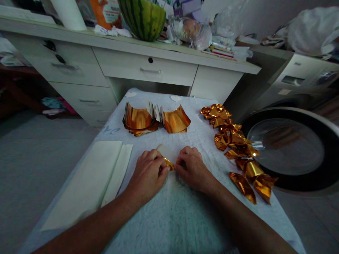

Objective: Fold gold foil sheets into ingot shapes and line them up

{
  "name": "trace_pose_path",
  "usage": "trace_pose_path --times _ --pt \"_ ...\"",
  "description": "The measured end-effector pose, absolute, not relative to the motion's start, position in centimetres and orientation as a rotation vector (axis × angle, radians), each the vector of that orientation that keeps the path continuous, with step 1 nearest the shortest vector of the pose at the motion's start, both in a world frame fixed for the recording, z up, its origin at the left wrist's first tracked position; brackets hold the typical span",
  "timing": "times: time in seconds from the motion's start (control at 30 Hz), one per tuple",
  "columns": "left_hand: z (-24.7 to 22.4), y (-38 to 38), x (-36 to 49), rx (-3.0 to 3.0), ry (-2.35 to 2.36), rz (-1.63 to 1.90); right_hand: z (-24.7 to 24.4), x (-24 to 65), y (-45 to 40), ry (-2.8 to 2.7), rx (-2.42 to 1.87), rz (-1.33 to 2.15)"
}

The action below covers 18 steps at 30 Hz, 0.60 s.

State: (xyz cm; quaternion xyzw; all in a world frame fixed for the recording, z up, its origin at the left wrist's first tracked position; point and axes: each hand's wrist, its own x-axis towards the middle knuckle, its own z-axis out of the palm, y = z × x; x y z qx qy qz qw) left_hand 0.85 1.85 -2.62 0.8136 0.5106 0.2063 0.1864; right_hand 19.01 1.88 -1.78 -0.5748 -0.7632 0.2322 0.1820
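Both hands meet over the middle of a cloth-covered table (169, 218). My left hand (149, 169) is closed, pinching a small piece of gold foil paper (168, 163) whose pale side shows behind the fingers. On the other side, my right hand (192, 167) has its fingers curled with the tips at the foil's right end; part of the foil is hidden beneath the fingers. Beyond the hands stand two curved stacks of gold foil sheets (137, 118), one beside the other. A row of folded gold foil pieces (233, 137) lies along the table's right side.
White paper sheets (87, 176) lie at the table's left. Behind is a white drawer desk (127, 63) holding a cut watermelon (144, 19) and plastic bags. At the right, a washing machine's round door (288, 146) hangs open close to the table edge.
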Motion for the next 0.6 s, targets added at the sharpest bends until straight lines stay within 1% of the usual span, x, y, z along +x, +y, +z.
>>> trace_pose_path --times 0.6 --pt "-3.06 1.90 1.00 2.328 1.496 0.560 -2.15 18.74 1.98 -2.116 -1.653 0.635"
